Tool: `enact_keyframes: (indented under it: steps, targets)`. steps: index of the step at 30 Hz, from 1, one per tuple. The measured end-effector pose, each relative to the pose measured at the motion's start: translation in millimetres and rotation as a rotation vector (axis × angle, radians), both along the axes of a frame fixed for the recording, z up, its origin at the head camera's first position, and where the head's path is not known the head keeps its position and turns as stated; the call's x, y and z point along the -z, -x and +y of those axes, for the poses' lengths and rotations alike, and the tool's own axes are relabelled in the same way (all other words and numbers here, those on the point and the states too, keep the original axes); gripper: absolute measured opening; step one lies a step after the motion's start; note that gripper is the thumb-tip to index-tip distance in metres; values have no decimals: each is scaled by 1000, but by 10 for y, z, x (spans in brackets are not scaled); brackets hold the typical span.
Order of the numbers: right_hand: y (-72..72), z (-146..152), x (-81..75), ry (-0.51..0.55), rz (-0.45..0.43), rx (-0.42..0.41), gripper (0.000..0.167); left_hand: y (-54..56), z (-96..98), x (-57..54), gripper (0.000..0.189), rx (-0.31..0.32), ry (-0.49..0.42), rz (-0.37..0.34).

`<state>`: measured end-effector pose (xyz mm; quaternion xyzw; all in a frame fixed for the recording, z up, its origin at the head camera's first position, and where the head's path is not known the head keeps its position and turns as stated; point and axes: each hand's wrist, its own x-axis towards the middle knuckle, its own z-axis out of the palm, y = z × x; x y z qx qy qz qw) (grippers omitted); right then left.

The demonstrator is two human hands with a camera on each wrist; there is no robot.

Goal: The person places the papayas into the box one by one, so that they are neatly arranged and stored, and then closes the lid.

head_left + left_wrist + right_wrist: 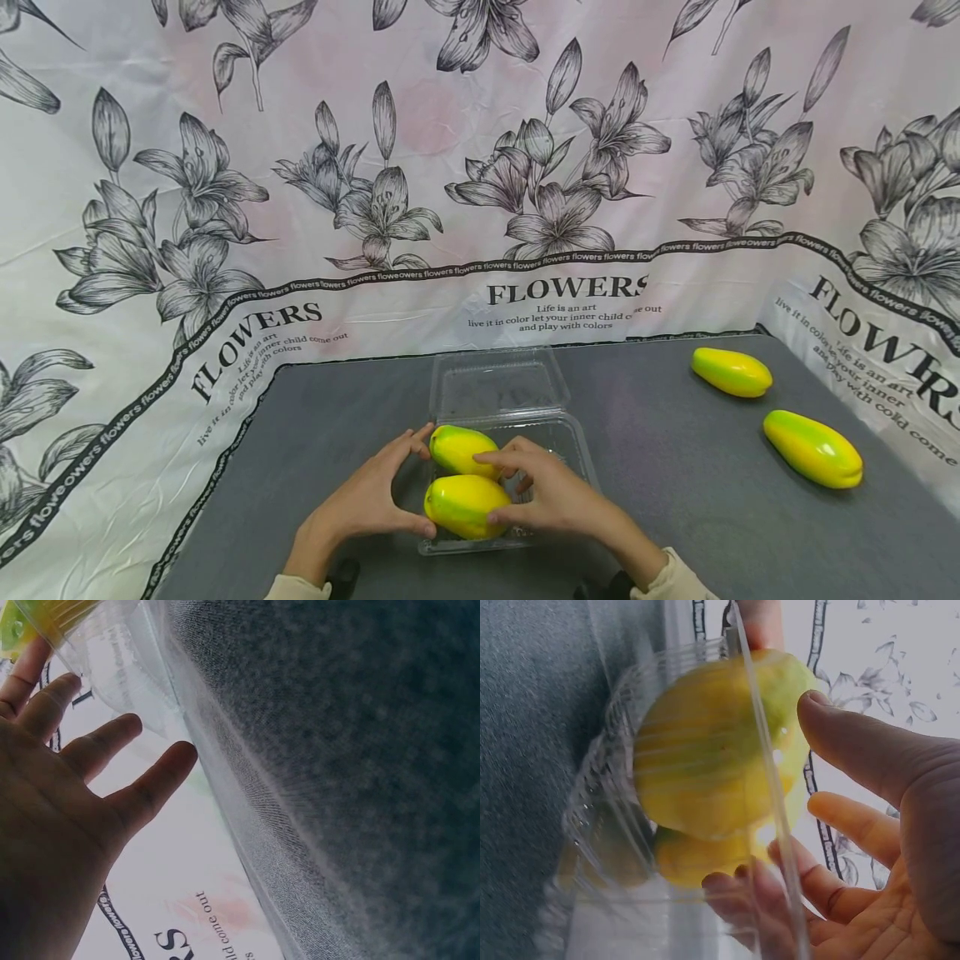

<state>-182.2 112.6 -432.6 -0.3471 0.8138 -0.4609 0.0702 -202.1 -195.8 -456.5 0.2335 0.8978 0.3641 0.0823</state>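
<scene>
Two yellow-green papayas lie side by side in the left part of a clear plastic clamshell box, the far papaya [459, 450] behind the near papaya [463, 507]. My left hand [372, 492] is at their left ends, thumb beside the near one and fingers by the far one. In the left wrist view its fingers [97, 746] are spread. From the right, my right hand [551, 492] reaches over the box, thumb at the near papaya's right end and index finger on the far papaya. The right wrist view shows its thumb [855, 739] straight and other fingers loosely bent.
The box's lid [498, 385] lies folded back behind its base [581, 454]. Two more papayas rest on the grey table at the right, one farther back [731, 372] and one closer [813, 448]. A flower-printed cloth [420, 308] surrounds the table's back and sides.
</scene>
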Motion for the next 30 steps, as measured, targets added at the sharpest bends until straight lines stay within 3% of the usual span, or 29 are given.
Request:
enact_keyframes:
  steps: [8,16,30]
  targets:
    - [80,143,-106,-45,13,60,68,5,4,-5,78,2,0,-3]
    - [175,378,-173,-29,126,155,64,8,3,2,78,2,5,4]
    - [241,858,-153,-55,265,406,59,-4,4,-8,77,0,9,4]
